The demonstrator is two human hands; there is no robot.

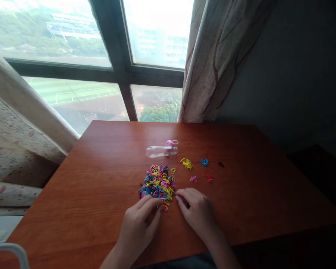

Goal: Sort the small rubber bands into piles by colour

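A heap of small coloured rubber bands (156, 181) lies on the wooden table, mixing yellow, blue, pink, red and black. At its near edge is my left hand (141, 218), thumb and fingers closed together; what they hold, if anything, I cannot make out. My right hand (197, 209) is just right of the heap, pinching a dark rubber band (174, 194) between thumb and forefinger. Sorted by colour, little groups lie beyond my right hand: yellow bands (187, 163), blue bands (204, 162), black bands (221, 164), pink bands (193, 179) and red bands (208, 178).
Behind the heap a clear plastic bottle (159, 151) lies on its side, with a pink looped cap (171, 142) beside its neck. The table (100, 179) reaches the window, with curtains (210, 56) on both sides. A white curved rail (9, 246) shows at lower left.
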